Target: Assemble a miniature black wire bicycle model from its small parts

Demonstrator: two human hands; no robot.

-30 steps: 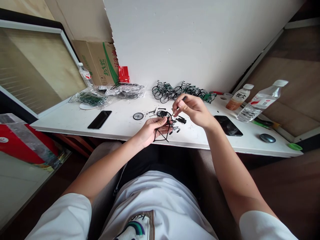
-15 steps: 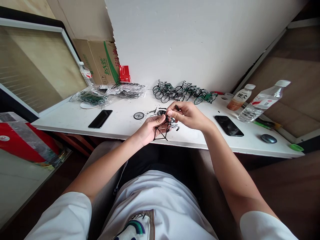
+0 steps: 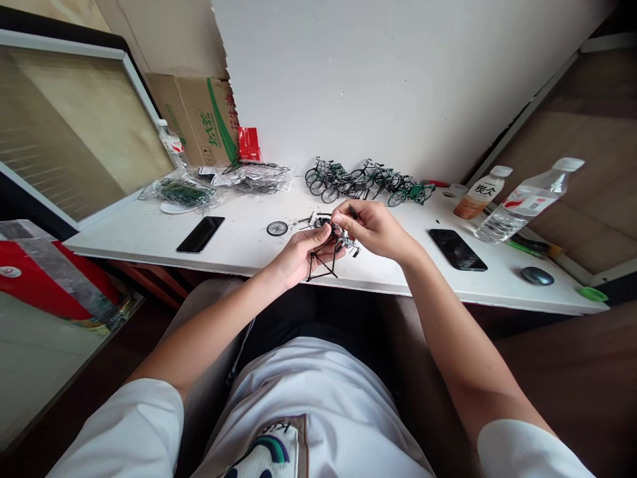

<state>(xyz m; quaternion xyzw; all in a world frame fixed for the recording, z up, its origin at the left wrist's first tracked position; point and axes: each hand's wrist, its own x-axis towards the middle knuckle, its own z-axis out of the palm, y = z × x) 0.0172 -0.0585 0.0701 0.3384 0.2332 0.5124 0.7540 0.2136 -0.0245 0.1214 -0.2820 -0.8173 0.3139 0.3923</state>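
Note:
My left hand [image 3: 297,259] is closed around a black miniature bicycle frame [image 3: 328,267], its thin tubes sticking out below the fingers. A silver part [image 3: 348,243] shows on the frame's right side. My right hand [image 3: 381,229] pinches at the top of the frame, thumb and forefinger close to the left thumb. A short dark end pokes up between its fingers; what it belongs to I cannot make out. On the table just beyond lie a small spoked wheel [image 3: 277,228] and thin loose bicycle parts [image 3: 301,220], partly hidden by my hands.
Several miniature bicycles [image 3: 368,180] stand against the wall. Plastic bags of parts [image 3: 184,189] lie at the back left. A phone [image 3: 200,234] is on the left, another phone [image 3: 458,249] on the right, near two bottles [image 3: 527,199] and a mouse [image 3: 537,275].
The bicycle frame has tilted slightly and shifted a little to the right, showing more of its silver part. Both hands keep nearly the same place and grip.

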